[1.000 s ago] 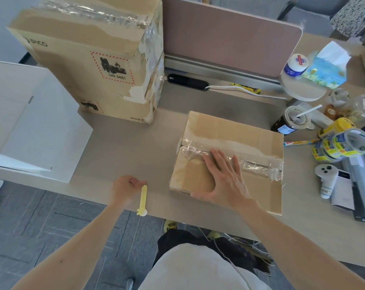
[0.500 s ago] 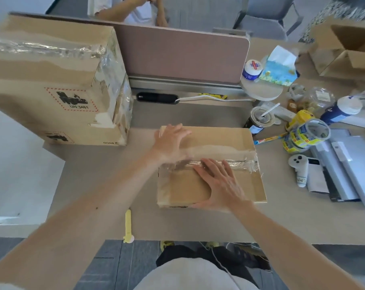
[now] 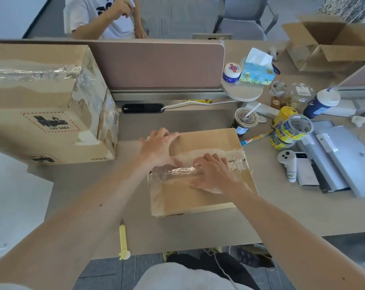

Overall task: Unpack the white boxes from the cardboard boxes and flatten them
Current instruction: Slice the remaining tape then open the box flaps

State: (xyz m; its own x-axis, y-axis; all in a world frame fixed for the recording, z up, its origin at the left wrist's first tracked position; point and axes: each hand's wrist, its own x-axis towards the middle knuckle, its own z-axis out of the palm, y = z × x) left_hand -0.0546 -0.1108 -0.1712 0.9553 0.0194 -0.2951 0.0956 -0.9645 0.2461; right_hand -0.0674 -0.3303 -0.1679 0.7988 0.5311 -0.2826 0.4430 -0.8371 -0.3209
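Barely started: our right hand (image 3: 216,176) presses flat on the unopened small cardboard box (image 3: 198,198), left hand (image 3: 158,148) grip unclear, nothing unpacked.

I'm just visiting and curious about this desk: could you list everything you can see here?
Small cardboard box: one, brown, taped, centre of desk.
Large cardboard boxes: two stacked, brown, left.
Open cardboard box: one, brown, far right.
Cutter: one, yellow, near desk edge.
Tape rolls: stack, yellow-labelled, right.
Tissue pack: one, blue, back right.
Divider: one, pink, back.
Controller: one, white, right.
Laptop: one, silver, right.
Drink cup: one, dark, behind small box.
Left hand: on small box's far flap.
Right hand: on its taped seam.
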